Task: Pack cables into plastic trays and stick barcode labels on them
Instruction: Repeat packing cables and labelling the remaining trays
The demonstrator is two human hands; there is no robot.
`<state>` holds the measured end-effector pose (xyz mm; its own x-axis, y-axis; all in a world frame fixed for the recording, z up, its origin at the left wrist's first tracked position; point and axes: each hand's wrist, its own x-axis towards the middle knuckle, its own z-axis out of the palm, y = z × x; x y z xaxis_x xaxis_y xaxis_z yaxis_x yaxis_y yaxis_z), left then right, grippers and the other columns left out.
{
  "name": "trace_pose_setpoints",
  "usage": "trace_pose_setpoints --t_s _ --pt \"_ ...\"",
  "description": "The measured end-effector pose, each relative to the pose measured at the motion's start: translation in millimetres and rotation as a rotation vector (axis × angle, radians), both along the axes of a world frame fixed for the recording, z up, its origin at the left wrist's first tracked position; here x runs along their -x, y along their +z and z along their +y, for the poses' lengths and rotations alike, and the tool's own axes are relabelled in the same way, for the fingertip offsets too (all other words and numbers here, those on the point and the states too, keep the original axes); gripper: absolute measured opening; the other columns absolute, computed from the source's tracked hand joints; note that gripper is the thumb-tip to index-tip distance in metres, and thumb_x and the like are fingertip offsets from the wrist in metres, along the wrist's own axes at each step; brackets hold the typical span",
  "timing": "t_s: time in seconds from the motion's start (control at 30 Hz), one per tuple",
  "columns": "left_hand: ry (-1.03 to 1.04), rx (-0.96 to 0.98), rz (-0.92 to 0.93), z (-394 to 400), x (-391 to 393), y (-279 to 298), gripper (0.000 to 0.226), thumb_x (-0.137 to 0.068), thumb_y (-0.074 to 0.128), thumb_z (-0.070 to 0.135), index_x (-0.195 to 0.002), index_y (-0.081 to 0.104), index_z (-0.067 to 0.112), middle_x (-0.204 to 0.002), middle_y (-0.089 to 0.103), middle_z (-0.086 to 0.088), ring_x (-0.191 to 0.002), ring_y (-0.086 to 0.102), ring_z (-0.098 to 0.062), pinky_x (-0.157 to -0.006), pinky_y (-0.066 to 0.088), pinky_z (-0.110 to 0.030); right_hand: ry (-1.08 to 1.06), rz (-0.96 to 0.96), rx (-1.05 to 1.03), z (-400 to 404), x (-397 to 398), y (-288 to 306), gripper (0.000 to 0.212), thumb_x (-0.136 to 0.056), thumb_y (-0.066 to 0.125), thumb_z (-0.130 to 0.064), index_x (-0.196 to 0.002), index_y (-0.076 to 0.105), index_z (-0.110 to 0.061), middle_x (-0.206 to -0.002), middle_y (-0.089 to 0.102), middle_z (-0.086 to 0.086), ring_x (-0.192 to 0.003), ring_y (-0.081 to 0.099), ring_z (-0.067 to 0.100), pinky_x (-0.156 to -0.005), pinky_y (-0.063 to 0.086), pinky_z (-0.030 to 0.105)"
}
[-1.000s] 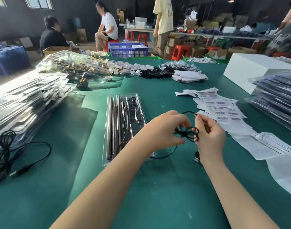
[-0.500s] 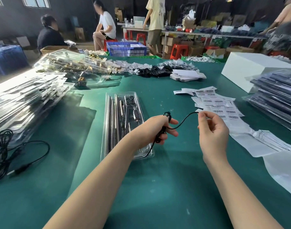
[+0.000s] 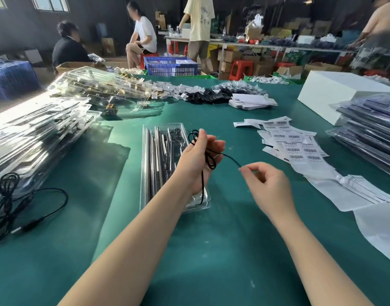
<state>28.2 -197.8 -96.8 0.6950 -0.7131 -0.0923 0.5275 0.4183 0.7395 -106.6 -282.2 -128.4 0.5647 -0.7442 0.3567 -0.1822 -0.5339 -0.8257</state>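
— Hands first: what are they doing with the cable?

— Right hand (image 3: 265, 187), nearer the counter's (image 3: 211, 250) front edge, has its fingers curled, thumb and forefinger pinching the free end of the black cable (image 3: 209, 160). Left hand (image 3: 198, 157) is raised over the open plastic tray (image 3: 175, 168), fingers loosely bent, with the cable looped around them and one tail hanging toward the tray's near end.

— So which step is this?

— Coiling, I'd judge: the cable isn't in the tray yet. Next calls for finishing the wrap, then seating the bundle in a free compartment.

— And the labels?

— Barcode labels (image 3: 295, 149) lie farther back toward the right edge, untouched; loose cables (image 3: 10, 206) sit at the left edge.
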Motion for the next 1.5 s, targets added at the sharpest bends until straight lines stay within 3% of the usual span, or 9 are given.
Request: trace_pose_setpoints --t_s 0.1,0.27,0.4,0.53,0.7,0.8,0.97,1.3,1.5 --pt "0.06 -0.072 -0.117 0 -2 -5 0.03 -0.101 0.043 0.039 -0.087 0.052 0.014 -0.047 0.052 0.004 -0.049 0.059 -0.01 -0.066 0.048 -0.026 0.165 0.332 0.096 3 3 1 0.015 -0.087 0.066 -0.035 -0.073 0.067 -0.031 -0.046 0.049 -0.014 -0.044 0.04 0.008 -0.045 0.029 0.016" --pt "0.014 -0.375 -0.582 0 -3 -12 0.025 -0.101 0.044 0.037 -0.087 0.051 0.017 -0.058 0.047 0.003 -0.043 0.044 -0.01 -0.04 0.039 -0.022 -0.066 0.479 0.309 1 7 5 0.032 -0.079 0.063 -0.062 -0.07 0.055 -0.033 -0.051 0.052 -0.011 -0.05 0.048 0.006 -0.044 0.029 0.024" --pt "-0.131 -0.69 -1.187 0 5 -13 0.032 -0.097 0.048 0.041 -0.095 0.057 0.01 -0.074 0.06 -0.005 -0.059 0.057 -0.022 -0.054 0.048 -0.032 -0.014 0.29 0.283 -6 10 9 0.016 -0.084 0.069 -0.043 -0.08 0.058 -0.032 -0.056 0.052 -0.011 -0.055 0.049 0.005 -0.05 0.035 0.027" --pt "-0.319 -0.775 -1.414 0 15 -15 0.035 -0.097 0.05 0.041 -0.09 0.059 0.009 -0.081 0.065 -0.004 -0.074 0.06 -0.023 -0.065 0.047 -0.032 0.081 -0.036 0.094 -9 8 12 0.02 -0.094 0.058 -0.014 -0.089 0.059 -0.034 -0.064 0.053 -0.011 -0.057 0.046 0.008 -0.054 0.036 0.013" --pt "-0.283 -0.708 -1.361 -1 18 -19 0.028 -0.098 0.046 0.042 -0.077 0.055 0.024 -0.064 0.059 0.01 -0.058 0.057 -0.002 -0.059 0.045 -0.023 0.116 -0.189 -0.04 -5 6 13 0.026 -0.099 0.048 -0.012 -0.096 0.057 -0.037 -0.078 0.059 -0.015 -0.067 0.055 0.0 -0.063 0.042 0.009" --pt "-0.152 -0.576 -1.077 -2 15 -19 0.029 -0.099 0.045 0.037 -0.075 0.05 0.021 -0.059 0.051 0.005 -0.045 0.055 -0.008 -0.054 0.051 -0.028 0.116 -0.237 -0.175 -3 2 10 0.024 -0.099 0.05 -0.012 -0.101 0.062 -0.032 -0.083 0.07 -0.009 -0.069 0.062 0.0 -0.067 0.05 0.013" --pt "-0.074 -0.431 -0.711 -2 13 -19 0.029 -0.1 0.044 0.037 -0.078 0.045 0.019 -0.055 0.041 0.006 -0.038 0.036 -0.008 -0.039 0.031 -0.017 0.089 -0.258 -0.391 8 -3 4 0.021 -0.097 0.055 -0.013 -0.095 0.069 -0.028 -0.075 0.07 -0.004 -0.066 0.067 0.005 -0.065 0.053 0.015" --pt "-0.289 -0.401 -0.646 3 23 -19 0.043 -0.099 0.036 0.051 -0.074 0.048 0.018 -0.058 0.047 0.006 -0.054 0.043 -0.01 -0.046 0.032 -0.022 0.061 -0.398 -0.508 37 -12 3 0.011 -0.083 0.074 -0.014 -0.08 0.074 -0.025 -0.065 0.071 -0.007 -0.059 0.062 0.005 -0.054 0.047 0.014" --pt "-0.24 -0.471 -0.851 2 27 -22 0.07 -0.097 0.019 0.061 -0.083 0.065 0.011 -0.045 0.053 -0.001 -0.041 0.047 -0.016 -0.045 0.037 -0.02 -0.054 -0.293 -0.37 32 -12 -1 0.014 -0.077 0.079 -0.025 -0.074 0.065 -0.026 -0.064 0.064 -0.012 -0.057 0.053 0.003 -0.057 0.041 0.012"
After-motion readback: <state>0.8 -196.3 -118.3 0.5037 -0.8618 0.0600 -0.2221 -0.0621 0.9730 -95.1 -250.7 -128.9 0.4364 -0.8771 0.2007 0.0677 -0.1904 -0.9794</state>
